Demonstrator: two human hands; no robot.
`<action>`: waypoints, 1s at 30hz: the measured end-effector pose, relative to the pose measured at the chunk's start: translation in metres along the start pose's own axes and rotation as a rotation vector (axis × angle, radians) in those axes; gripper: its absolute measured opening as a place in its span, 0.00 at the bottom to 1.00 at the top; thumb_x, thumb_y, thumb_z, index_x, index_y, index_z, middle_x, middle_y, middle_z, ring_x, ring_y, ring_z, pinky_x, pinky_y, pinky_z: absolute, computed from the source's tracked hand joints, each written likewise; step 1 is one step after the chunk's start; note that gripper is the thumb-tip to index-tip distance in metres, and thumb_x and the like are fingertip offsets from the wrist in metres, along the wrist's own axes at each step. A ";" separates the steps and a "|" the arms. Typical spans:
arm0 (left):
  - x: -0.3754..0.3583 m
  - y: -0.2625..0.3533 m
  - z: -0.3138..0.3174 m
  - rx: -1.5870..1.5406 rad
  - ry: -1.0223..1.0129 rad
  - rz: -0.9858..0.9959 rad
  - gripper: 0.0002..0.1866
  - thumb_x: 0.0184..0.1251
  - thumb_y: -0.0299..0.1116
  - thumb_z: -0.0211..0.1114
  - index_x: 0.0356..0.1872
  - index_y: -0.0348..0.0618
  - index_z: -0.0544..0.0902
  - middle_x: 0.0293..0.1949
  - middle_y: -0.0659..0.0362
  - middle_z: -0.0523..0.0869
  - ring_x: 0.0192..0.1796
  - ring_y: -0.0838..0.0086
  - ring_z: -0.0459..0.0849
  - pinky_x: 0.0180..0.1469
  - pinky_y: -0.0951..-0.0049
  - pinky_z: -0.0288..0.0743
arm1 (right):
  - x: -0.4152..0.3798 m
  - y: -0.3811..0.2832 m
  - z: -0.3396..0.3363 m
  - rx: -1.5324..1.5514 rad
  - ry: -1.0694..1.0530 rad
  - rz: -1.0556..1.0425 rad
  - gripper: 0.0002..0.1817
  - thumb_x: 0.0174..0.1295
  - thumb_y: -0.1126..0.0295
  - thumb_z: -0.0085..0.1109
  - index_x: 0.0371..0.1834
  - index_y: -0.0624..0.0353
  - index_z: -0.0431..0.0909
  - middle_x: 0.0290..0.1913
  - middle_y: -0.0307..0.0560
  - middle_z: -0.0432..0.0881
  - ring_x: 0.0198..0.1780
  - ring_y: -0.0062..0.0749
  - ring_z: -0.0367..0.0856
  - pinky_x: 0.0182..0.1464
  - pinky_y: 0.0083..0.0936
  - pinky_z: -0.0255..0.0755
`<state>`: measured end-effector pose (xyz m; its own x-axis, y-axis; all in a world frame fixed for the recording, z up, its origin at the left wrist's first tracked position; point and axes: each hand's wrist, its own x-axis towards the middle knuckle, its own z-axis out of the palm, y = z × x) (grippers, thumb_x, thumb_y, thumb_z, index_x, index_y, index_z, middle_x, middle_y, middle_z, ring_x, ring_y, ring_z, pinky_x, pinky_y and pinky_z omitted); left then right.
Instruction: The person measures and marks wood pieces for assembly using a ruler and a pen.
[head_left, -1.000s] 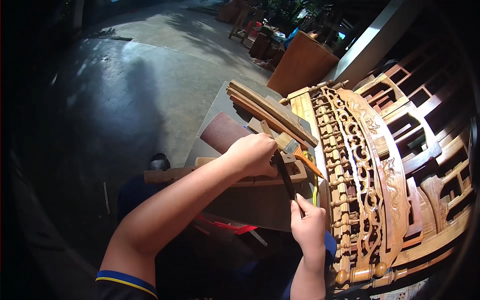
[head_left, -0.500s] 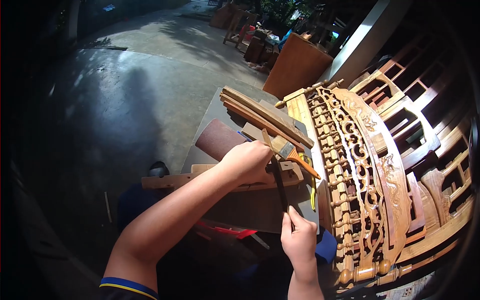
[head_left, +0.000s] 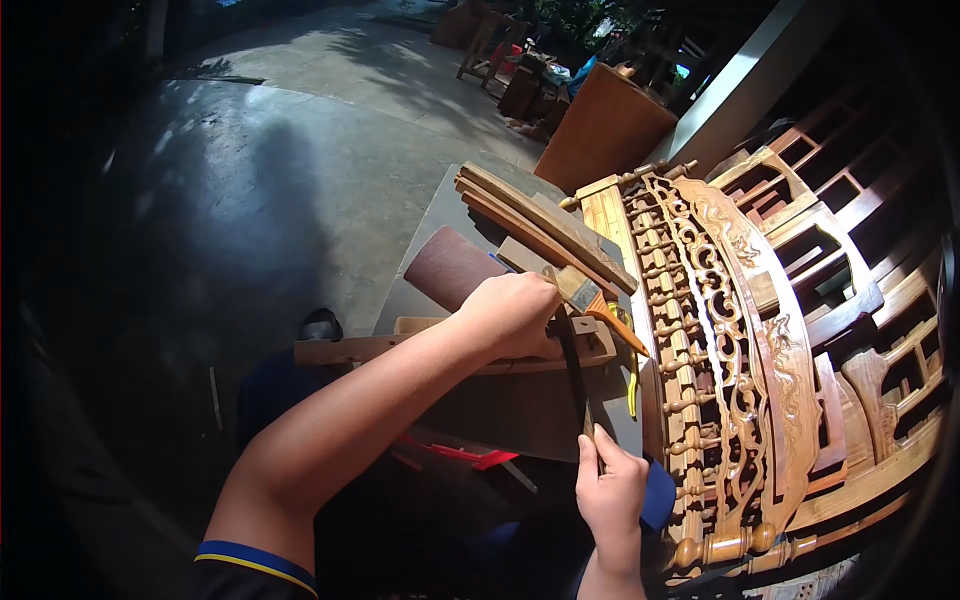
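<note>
A long, dark metal bar that looks like a file (head_left: 575, 372) slants between my two hands above a grey board (head_left: 500, 425). My left hand (head_left: 512, 315) is closed round its far end, fingers mostly hidden behind the back of the hand. The near end narrows to a pale tip, where my right hand (head_left: 610, 485) pinches it with the thumb on top. Under the file and my left forearm lies a wooden block with a long bar, like a wooden plane (head_left: 590, 345). A brush with an orange handle (head_left: 620, 328) lies just right of my left hand.
A brown roll of sandpaper (head_left: 447, 268) and several wood strips (head_left: 545, 230) lie on the board's far part. Beside the brush is a yellow-handled tool (head_left: 633, 385). Carved, turned furniture panels (head_left: 745, 350) stand close on the right. Something red (head_left: 480, 458) shows below the board.
My right hand has drawn slightly toward me, and more of the file's narrow pale end shows by it. The view has shifted a little; my left hand keeps its grip.
</note>
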<state>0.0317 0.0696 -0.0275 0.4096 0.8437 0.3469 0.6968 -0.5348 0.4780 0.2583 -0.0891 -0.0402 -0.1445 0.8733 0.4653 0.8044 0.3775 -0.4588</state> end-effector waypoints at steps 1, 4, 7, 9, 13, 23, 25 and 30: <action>0.000 0.001 0.000 -0.023 -0.018 -0.005 0.22 0.49 0.48 0.81 0.31 0.37 0.87 0.36 0.47 0.91 0.43 0.49 0.91 0.46 0.53 0.86 | 0.006 0.000 0.001 -0.021 -0.010 -0.005 0.12 0.71 0.78 0.66 0.52 0.76 0.87 0.30 0.69 0.85 0.30 0.56 0.90 0.30 0.37 0.77; -0.001 0.008 -0.002 -0.050 -0.050 -0.011 0.23 0.48 0.49 0.81 0.31 0.36 0.87 0.35 0.47 0.91 0.42 0.49 0.92 0.46 0.53 0.86 | 0.044 0.005 0.017 -0.016 -0.083 0.075 0.12 0.71 0.78 0.64 0.52 0.74 0.87 0.28 0.67 0.83 0.27 0.59 0.85 0.27 0.39 0.73; -0.001 0.004 -0.001 -0.021 -0.020 -0.043 0.23 0.49 0.49 0.82 0.31 0.36 0.88 0.34 0.46 0.91 0.41 0.49 0.92 0.46 0.53 0.86 | 0.041 -0.008 0.009 -0.075 -0.071 0.015 0.12 0.71 0.77 0.64 0.52 0.74 0.87 0.28 0.67 0.84 0.28 0.57 0.87 0.28 0.40 0.75; 0.000 0.005 0.001 -0.009 -0.042 -0.069 0.23 0.49 0.49 0.82 0.32 0.36 0.88 0.34 0.46 0.91 0.41 0.49 0.92 0.46 0.53 0.86 | 0.013 -0.001 0.008 -0.071 0.031 -0.048 0.12 0.72 0.77 0.65 0.52 0.75 0.87 0.29 0.67 0.86 0.30 0.56 0.90 0.30 0.37 0.78; 0.000 0.004 0.001 -0.040 -0.029 -0.018 0.23 0.48 0.48 0.82 0.32 0.35 0.89 0.33 0.45 0.90 0.41 0.48 0.92 0.46 0.53 0.86 | 0.005 -0.003 -0.002 -0.045 0.018 -0.002 0.12 0.71 0.78 0.66 0.53 0.76 0.87 0.31 0.68 0.87 0.31 0.57 0.91 0.31 0.36 0.80; -0.001 0.008 -0.003 -0.006 -0.034 -0.037 0.24 0.47 0.45 0.83 0.36 0.31 0.92 0.37 0.42 0.93 0.42 0.48 0.94 0.47 0.54 0.90 | -0.007 0.003 -0.003 -0.064 0.026 -0.017 0.13 0.71 0.77 0.67 0.53 0.77 0.87 0.31 0.68 0.88 0.33 0.56 0.93 0.33 0.33 0.81; 0.002 -0.001 0.010 -0.011 0.030 0.028 0.23 0.48 0.47 0.82 0.33 0.33 0.91 0.35 0.43 0.92 0.41 0.48 0.93 0.46 0.53 0.89 | 0.014 0.000 0.000 -0.056 -0.006 0.016 0.13 0.72 0.76 0.66 0.54 0.76 0.87 0.29 0.68 0.86 0.30 0.54 0.91 0.31 0.34 0.78; -0.002 0.006 -0.003 -0.066 -0.025 -0.003 0.24 0.51 0.50 0.80 0.30 0.34 0.89 0.34 0.44 0.91 0.41 0.47 0.93 0.46 0.53 0.87 | 0.038 0.000 0.015 -0.082 -0.043 0.009 0.13 0.70 0.79 0.64 0.54 0.76 0.86 0.29 0.69 0.85 0.29 0.56 0.89 0.30 0.38 0.77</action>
<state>0.0335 0.0641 -0.0228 0.4224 0.8460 0.3252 0.6583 -0.5330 0.5315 0.2440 -0.0507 -0.0340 -0.1598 0.8897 0.4276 0.8499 0.3444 -0.3989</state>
